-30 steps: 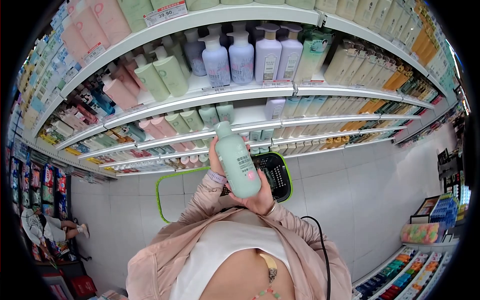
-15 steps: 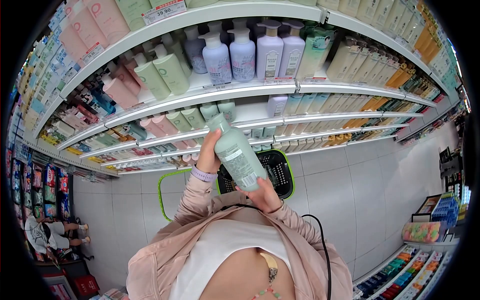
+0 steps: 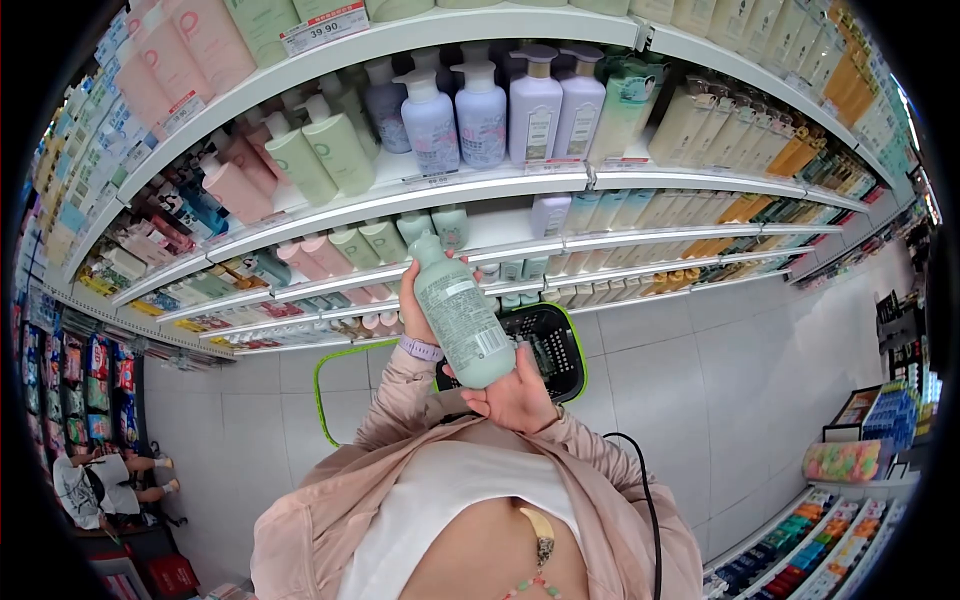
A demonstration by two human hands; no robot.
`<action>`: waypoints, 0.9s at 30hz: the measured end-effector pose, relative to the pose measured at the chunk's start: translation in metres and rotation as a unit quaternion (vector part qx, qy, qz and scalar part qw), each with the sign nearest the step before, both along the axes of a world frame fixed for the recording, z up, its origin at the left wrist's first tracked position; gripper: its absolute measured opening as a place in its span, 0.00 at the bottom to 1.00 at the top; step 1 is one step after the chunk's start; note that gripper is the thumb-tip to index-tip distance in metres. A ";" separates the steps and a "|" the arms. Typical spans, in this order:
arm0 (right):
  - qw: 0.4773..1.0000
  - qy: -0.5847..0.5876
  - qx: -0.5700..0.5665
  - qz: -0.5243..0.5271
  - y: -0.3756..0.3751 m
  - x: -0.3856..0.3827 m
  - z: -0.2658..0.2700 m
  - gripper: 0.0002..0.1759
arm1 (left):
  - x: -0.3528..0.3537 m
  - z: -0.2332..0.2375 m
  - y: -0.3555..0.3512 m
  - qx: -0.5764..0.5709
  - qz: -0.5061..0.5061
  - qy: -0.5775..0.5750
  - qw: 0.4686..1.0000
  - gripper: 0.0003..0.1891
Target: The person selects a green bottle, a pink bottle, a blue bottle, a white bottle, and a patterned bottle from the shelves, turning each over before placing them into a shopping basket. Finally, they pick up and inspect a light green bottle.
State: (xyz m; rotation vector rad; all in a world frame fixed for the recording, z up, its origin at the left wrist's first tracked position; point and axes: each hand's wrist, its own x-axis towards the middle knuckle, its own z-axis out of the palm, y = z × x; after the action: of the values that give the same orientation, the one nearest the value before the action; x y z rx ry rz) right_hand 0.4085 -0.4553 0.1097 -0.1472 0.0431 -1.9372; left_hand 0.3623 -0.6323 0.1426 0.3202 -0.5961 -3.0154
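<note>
A pale green pump bottle (image 3: 462, 325) is tilted in front of me, its back label with small print and a barcode facing up. My left hand (image 3: 413, 308), with a lilac band at the wrist, wraps round its upper part from behind; fingertips show at the far side. Cupped at the bottle's base is my right hand (image 3: 518, 396), its thumb pointing up beside the bottom edge. Below the hands, a black shopping basket (image 3: 568, 368) with a green rim is partly hidden by the bottle. Its green handle (image 3: 318, 392) reaches out to the left.
Shelves (image 3: 500, 178) of pump bottles curve across the front, with lilac bottles (image 3: 535, 108) and light green bottles (image 3: 335, 145) nearest. Grey floor tiles (image 3: 660, 400) lie below. Another person (image 3: 110, 485) is at the lower left beside a rack. More shelves stand at the lower right.
The bottle has shifted slightly left and down and turned a little. My left fingers now show round its far side; my right hand has opened more beneath the base.
</note>
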 end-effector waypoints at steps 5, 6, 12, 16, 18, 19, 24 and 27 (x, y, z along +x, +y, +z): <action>0.999 -0.039 -0.017 -0.008 -0.002 0.002 -0.008 0.38 | 0.000 0.003 -0.002 -0.029 -0.009 0.039 0.999 0.25; 0.999 -0.038 -0.015 -0.006 -0.002 0.002 -0.008 0.38 | 0.000 0.006 -0.001 -0.029 -0.010 0.039 0.999 0.25; 0.999 -0.049 -0.014 0.003 -0.003 0.003 -0.009 0.39 | 0.002 0.004 -0.003 -0.028 -0.004 0.029 0.999 0.25; 0.999 -0.048 -0.004 0.002 -0.002 0.002 -0.009 0.39 | 0.002 0.002 -0.003 -0.036 -0.010 0.037 0.999 0.25; 0.999 -0.048 0.000 0.003 -0.002 0.002 -0.010 0.39 | 0.002 0.003 -0.002 -0.028 -0.002 0.022 0.999 0.26; 0.999 -0.044 -0.001 0.001 -0.002 0.002 -0.011 0.39 | 0.002 0.002 -0.002 -0.028 -0.002 0.021 0.999 0.26; 0.993 -0.007 0.116 -0.014 0.000 0.003 0.003 0.44 | 0.000 -0.003 -0.001 -0.028 -0.015 0.023 0.999 0.27; 0.994 -0.016 0.111 -0.018 0.002 0.003 -0.001 0.44 | -0.002 -0.004 0.001 -0.033 -0.019 0.021 0.999 0.27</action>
State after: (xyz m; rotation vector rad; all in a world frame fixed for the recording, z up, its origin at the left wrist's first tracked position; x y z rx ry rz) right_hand 0.4115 -0.4532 0.1087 0.0327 0.2397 -1.9556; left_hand 0.3607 -0.6313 0.1384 0.2455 -0.7040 -3.0227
